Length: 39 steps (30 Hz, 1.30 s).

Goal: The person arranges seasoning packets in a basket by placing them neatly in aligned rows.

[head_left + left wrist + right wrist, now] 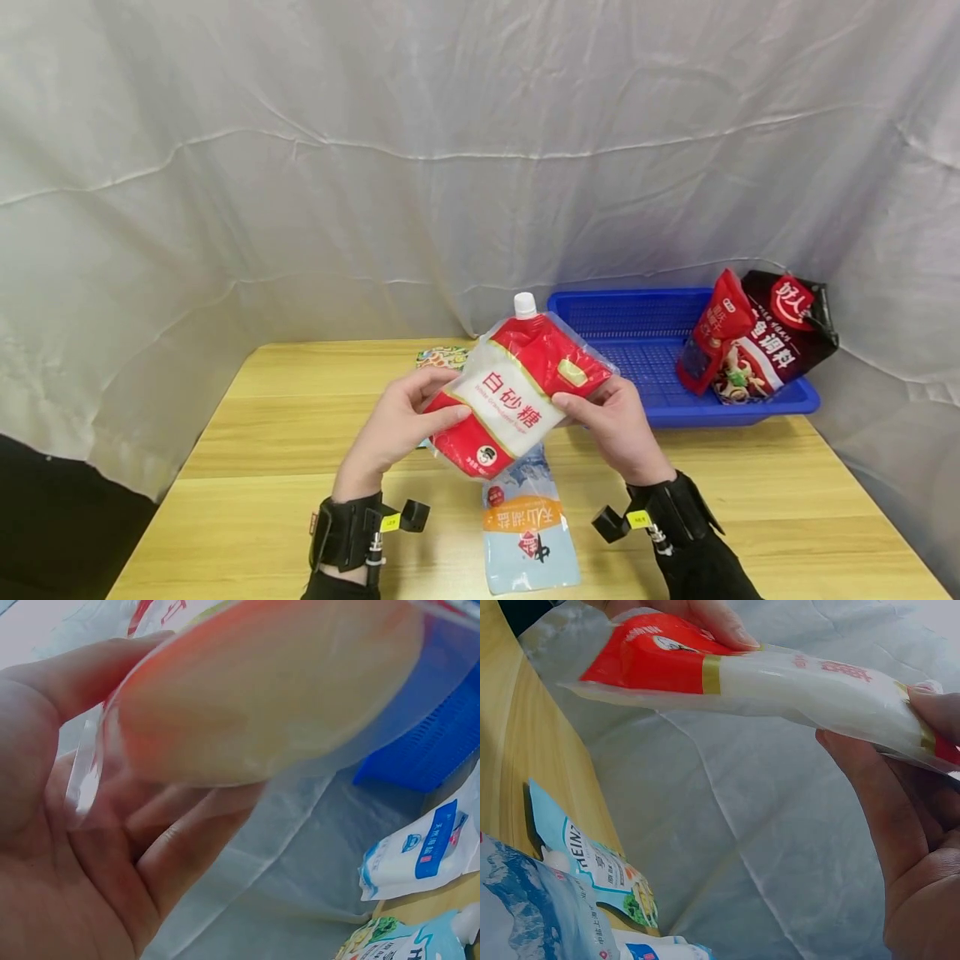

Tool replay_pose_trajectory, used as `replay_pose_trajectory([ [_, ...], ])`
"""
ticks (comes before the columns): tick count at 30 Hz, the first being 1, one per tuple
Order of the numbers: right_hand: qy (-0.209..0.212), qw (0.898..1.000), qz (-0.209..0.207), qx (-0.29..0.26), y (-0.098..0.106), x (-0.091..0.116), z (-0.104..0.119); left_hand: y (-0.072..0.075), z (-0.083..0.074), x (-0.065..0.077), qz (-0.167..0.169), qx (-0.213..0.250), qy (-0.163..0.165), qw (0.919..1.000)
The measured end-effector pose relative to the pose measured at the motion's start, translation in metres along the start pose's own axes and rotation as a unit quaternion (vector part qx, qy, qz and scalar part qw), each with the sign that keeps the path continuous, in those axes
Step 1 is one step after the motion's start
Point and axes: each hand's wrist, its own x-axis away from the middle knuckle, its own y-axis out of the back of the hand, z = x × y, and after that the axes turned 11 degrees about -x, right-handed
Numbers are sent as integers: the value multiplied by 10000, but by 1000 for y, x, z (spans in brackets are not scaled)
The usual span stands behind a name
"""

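Both hands hold a red and white bag of white granulated sugar (510,398) with a white screw cap, tilted, above the table. My left hand (401,421) grips its lower left edge, thumb on the front and fingers behind. At the right edge, my right hand (618,425) pinches it the same way. In the left wrist view the clear bottom of the bag lies over the left fingers (187,840). Below the bag, a light blue and orange salt bag (528,533) lies on the table, its top overlapped by the sugar bag.
A blue basket (622,297) stands at the back right, with a red pouch (716,333) and a black seasoning bag (780,333) leaning in it. A Heinz pouch (592,859) and a white-blue bag (420,847) lie on the wooden table (262,467). A grey curtain (375,208) hangs behind.
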Motion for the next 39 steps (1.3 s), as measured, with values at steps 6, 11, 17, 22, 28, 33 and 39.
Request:
replay_pose_trajectory([
  [6, -186, 9994, -171, 237, -1, -1, -2, -5, 0, -2, 13, -258, 26, 9997],
  [11, -202, 9975, -415, 527, -4, -1, -5, -6, 0, -3, -200, -402, 72, 9990],
  [17, 13, 9986, -483, 195, -11, -1, -11, -9, -2, -4, -472, -393, 76, 9981],
  [22, 124, 9992, -384, 69, -19, 0, -18, -12, -1, -6, -824, -218, -52, 9963],
  [28, -10, 9995, -254, 173, -27, 2, -25, -16, 0, -7, -1198, -86, -263, 9924],
  [33, 179, 9987, -318, 363, -29, 3, -28, -19, 0, -8, -1205, -6, -297, 9923],
  [39, 215, 9970, -477, 573, -25, 2, -28, -22, 2, -11, -1022, 157, -241, 9943],
])
